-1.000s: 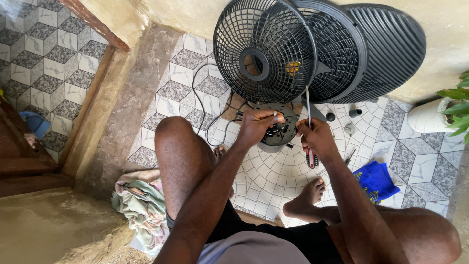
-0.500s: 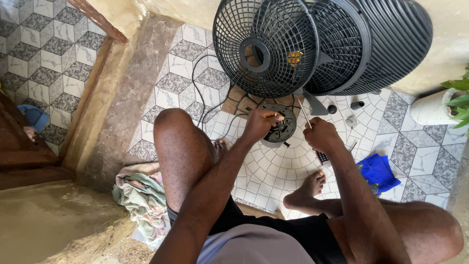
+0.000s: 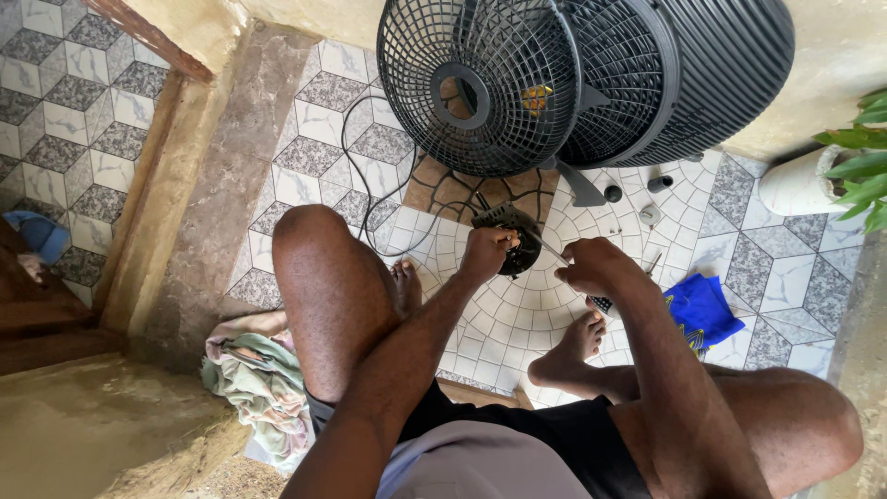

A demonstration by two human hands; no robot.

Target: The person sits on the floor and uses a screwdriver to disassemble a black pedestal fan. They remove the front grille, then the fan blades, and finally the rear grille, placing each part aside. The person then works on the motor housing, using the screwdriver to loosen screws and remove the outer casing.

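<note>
I sit on a tiled floor with my knees apart. My left hand (image 3: 484, 253) grips a round black fan motor (image 3: 511, 238) resting on the floor between my legs. My right hand (image 3: 594, 269) is closed around a screwdriver (image 3: 547, 248) whose thin shaft angles left onto the motor. Behind the motor lean black round fan grilles (image 3: 480, 83) and a ribbed black rear cover (image 3: 721, 74). A black power cord (image 3: 370, 199) loops across the tiles toward the motor.
Small black knobs and screws (image 3: 637, 192) lie on the tiles right of the motor. A blue cloth (image 3: 702, 310) lies by my right foot. A crumpled rag (image 3: 259, 383) sits by my left thigh. A white pot with a plant (image 3: 813, 176) stands at right.
My right hand has lowered the screwdriver from nearly upright to a slant against the motor. The view has shifted slightly; my left hand stays on the motor.
</note>
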